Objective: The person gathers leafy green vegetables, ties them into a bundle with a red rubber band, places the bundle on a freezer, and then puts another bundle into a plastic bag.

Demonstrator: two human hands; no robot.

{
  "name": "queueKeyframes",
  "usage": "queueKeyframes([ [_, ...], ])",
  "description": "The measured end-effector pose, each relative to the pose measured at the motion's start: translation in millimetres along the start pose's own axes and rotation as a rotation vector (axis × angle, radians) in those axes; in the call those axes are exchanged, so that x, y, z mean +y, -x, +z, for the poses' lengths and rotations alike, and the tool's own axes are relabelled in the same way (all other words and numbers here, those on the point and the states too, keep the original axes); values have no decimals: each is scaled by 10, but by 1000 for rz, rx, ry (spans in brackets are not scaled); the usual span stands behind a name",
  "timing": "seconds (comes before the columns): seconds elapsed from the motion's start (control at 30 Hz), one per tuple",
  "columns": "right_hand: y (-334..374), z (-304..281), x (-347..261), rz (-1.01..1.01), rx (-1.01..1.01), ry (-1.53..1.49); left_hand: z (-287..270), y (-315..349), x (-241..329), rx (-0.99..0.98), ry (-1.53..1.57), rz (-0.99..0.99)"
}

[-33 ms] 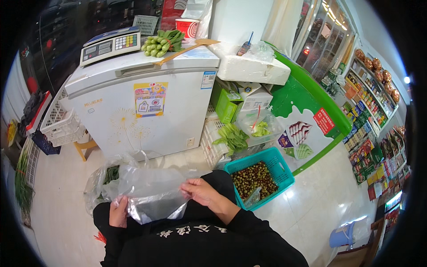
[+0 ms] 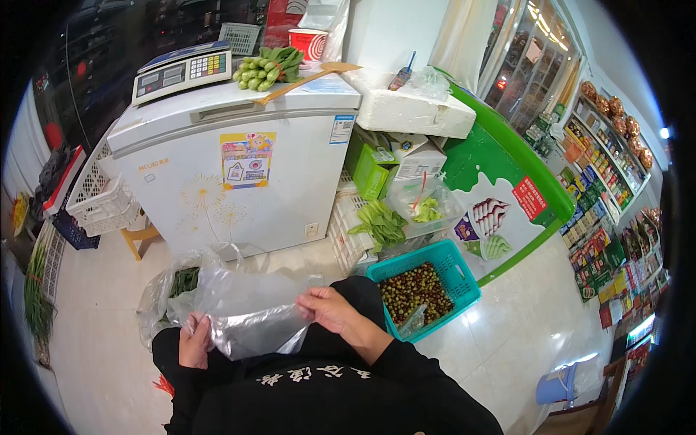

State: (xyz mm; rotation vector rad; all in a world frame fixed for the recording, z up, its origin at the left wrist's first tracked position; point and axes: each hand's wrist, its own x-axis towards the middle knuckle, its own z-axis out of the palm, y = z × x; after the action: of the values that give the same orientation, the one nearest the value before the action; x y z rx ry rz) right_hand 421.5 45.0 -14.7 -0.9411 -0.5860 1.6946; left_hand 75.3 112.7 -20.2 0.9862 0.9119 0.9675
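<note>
A clear plastic bag point(image 2: 246, 293) is spread flat over my lap, held at its two sides. My left hand point(image 2: 193, 341) pinches its left edge between thumb and fingers. Over my right thigh, my right hand point(image 2: 331, 310) is closed on its right edge. A shiny fold runs across the bag between both hands. Just beyond my left hand, another clear bag point(image 2: 154, 304) stands on the floor with dark green leaves point(image 2: 184, 282) inside. To the right of my knee sits a teal basket point(image 2: 464, 286) of small brown and green round produce point(image 2: 418, 291).
A white chest freezer point(image 2: 196, 181) stands ahead, with a scale point(image 2: 181, 75) and bundled greens point(image 2: 270, 69) on top. Leafy greens point(image 2: 379, 225) and a clear tub point(image 2: 444, 210) lie beyond the basket. A green freezer point(image 2: 500, 174) is at right, a blue bucket point(image 2: 557, 386) lower right.
Both hands have shifted very slightly, and the shiny fold across the bag between them now sits higher. The rest looks the same.
</note>
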Motion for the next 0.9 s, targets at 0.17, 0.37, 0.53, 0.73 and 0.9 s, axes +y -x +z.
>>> queueKeyframes([
  [0.17,-105,272,-187,-216,275,90,209,173,313,304,191,190],
  [0.37,-210,929,31,-278,0,769,789,270,425,-357,-336,90],
  [0.53,-378,912,217,75,-137,546,802,186,179,-449,-188,85],
  [0.73,-236,1001,6,-116,79,464,480,184,72,-118,-109,190],
  [0.9,-384,229,-268,-619,414,942,239,160,43,208,-541,557],
])
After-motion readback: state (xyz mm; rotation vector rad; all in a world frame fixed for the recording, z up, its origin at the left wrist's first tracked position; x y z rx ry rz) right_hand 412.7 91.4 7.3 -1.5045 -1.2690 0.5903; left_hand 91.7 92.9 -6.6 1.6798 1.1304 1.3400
